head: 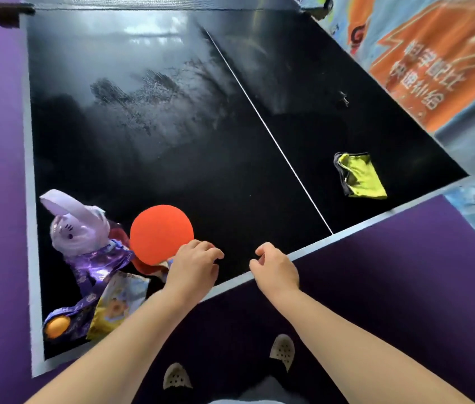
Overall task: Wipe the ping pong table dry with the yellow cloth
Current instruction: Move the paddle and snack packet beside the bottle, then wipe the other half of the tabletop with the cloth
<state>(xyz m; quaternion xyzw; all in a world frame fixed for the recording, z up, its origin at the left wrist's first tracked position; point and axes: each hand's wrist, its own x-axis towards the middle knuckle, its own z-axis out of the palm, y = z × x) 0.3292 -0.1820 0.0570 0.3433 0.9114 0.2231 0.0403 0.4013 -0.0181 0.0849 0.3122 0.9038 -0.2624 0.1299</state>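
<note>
Cloth sits mid-right untouched; our right hand hangs loose, empty, left hand at paddle, grip unclear, likely clearing counter.

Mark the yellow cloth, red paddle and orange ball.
yellow cloth [363,177]: head view, middle of its yellow face.
red paddle [160,233]: head view, centre of the blade.
orange ball [57,327]: head view, its middle.

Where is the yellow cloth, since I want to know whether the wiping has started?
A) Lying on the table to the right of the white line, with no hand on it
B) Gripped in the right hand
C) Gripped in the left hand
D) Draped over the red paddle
A: the yellow cloth lies crumpled on the ping pong table, right of the white line, well apart from the left hand and right hand at the near edge.
</note>
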